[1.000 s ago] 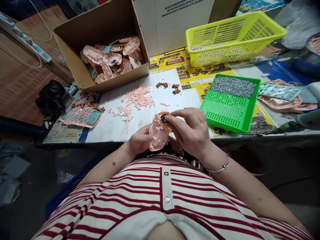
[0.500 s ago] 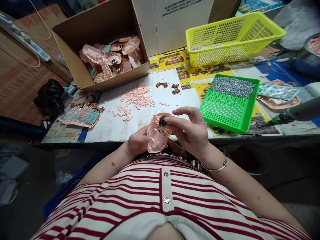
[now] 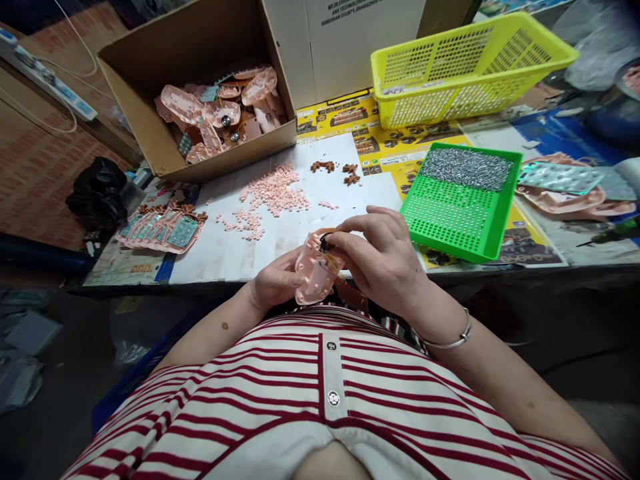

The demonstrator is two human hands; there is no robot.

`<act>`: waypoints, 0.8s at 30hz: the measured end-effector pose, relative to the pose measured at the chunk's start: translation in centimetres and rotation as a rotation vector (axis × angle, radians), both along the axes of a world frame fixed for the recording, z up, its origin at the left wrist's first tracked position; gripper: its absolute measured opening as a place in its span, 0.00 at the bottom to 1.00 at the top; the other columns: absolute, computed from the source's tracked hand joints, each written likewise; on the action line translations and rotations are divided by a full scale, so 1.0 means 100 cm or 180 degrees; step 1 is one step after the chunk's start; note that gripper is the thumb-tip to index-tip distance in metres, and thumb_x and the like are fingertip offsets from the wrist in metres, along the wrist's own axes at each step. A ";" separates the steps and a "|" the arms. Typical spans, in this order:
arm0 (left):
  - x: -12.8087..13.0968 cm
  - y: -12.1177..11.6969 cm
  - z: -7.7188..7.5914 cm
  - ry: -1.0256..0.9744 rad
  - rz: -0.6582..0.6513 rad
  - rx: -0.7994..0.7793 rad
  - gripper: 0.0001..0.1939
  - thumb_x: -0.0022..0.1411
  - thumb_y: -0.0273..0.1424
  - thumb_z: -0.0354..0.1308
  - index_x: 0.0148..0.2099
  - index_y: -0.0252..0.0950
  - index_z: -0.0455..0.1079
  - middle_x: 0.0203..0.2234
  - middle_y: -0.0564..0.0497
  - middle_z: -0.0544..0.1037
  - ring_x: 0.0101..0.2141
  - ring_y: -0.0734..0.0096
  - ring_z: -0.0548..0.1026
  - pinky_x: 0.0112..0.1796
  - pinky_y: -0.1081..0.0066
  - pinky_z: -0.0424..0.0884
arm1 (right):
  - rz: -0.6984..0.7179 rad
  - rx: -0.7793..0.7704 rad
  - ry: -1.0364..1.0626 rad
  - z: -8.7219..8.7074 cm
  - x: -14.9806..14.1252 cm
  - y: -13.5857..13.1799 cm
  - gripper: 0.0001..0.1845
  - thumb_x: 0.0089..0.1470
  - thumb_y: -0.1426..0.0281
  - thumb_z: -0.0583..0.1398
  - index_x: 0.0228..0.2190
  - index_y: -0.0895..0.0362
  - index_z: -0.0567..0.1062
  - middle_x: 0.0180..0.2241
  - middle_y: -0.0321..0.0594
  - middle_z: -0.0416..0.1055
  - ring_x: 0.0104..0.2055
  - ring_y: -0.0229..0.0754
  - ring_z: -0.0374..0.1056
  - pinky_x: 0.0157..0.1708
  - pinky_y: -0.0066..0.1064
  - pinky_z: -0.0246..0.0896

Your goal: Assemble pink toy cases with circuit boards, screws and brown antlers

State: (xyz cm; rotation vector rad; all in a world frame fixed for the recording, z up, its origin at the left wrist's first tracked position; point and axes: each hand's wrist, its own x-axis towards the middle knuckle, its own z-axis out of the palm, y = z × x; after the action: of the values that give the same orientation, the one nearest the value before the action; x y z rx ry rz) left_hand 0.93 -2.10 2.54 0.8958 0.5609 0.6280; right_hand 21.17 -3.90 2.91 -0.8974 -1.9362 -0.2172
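Note:
Close to my body, my left hand [image 3: 278, 279] is closed on the edge of a pink plastic toy shell [image 3: 314, 279], its hollow inside turned up. A small round dark speaker [image 3: 325, 241] sits at the shell's upper end, partly covered by fingers. My right hand [image 3: 383, 257] reaches over from the right, its thumb and fingertips closed on that speaker. Thin wires run from it across the shell. Below the right hand hangs a brown circuit board [image 3: 353, 297], half hidden.
Small pink pieces [image 3: 277, 190] and brown antler-like parts [image 3: 351, 175] lie on white card. A green tray [image 3: 450, 217] holds screws. Around them are a cardboard box [image 3: 225, 157] of shells, a yellow basket [image 3: 475, 103], assembled shells [image 3: 183, 233] at left and more shells [image 3: 560, 193] at right.
My right fingers have closed in over the speaker, and the hand has turned with its back more upward. The grey powered screwdriver at right has swung mostly out of view.

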 end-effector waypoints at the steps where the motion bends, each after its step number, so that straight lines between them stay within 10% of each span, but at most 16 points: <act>1: -0.001 0.000 0.002 -0.0008 -0.0027 0.0025 0.39 0.40 0.39 0.74 0.56 0.35 0.72 0.37 0.45 0.78 0.35 0.62 0.76 0.39 0.65 0.71 | 0.0101 -0.0073 0.0200 -0.002 0.000 0.002 0.11 0.63 0.70 0.59 0.48 0.51 0.73 0.44 0.43 0.74 0.45 0.45 0.70 0.50 0.44 0.68; 10: 0.012 0.005 0.008 0.0389 0.0581 -0.0052 0.18 0.53 0.39 0.72 0.41 0.32 0.77 0.32 0.48 0.80 0.31 0.70 0.78 0.36 0.71 0.73 | 0.0697 -0.1218 0.0767 -0.017 -0.008 0.013 0.12 0.62 0.66 0.60 0.47 0.56 0.74 0.46 0.48 0.74 0.49 0.47 0.72 0.49 0.44 0.71; 17: 0.006 0.023 0.013 0.0169 0.1765 -0.0035 0.20 0.46 0.37 0.77 0.37 0.32 0.75 0.25 0.53 0.79 0.27 0.72 0.77 0.34 0.72 0.74 | 0.1885 -0.3223 0.1336 -0.055 0.004 0.015 0.50 0.52 0.51 0.68 0.67 0.54 0.56 0.46 0.47 0.77 0.39 0.42 0.75 0.38 0.36 0.74; 20: -0.003 0.029 0.005 0.0332 0.1880 -0.0003 0.21 0.46 0.37 0.77 0.38 0.32 0.75 0.27 0.53 0.80 0.28 0.72 0.78 0.36 0.72 0.74 | 0.1943 -0.3549 0.1858 -0.053 0.003 0.007 0.43 0.58 0.58 0.66 0.68 0.52 0.56 0.30 0.33 0.77 0.24 0.35 0.69 0.23 0.26 0.67; 24: -0.007 0.028 -0.011 0.0590 0.1405 0.0051 0.21 0.44 0.38 0.77 0.38 0.31 0.77 0.28 0.51 0.80 0.28 0.73 0.77 0.35 0.72 0.71 | 0.1969 -0.3707 0.2568 -0.026 0.008 0.001 0.26 0.52 0.55 0.70 0.50 0.51 0.77 0.42 0.42 0.81 0.33 0.38 0.77 0.30 0.28 0.74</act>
State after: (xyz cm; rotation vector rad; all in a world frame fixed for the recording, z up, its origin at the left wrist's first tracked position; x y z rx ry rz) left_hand 0.19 0.72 1.45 0.8554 0.9353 0.9533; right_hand 21.98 -3.81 0.31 -0.7999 -1.3349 1.5265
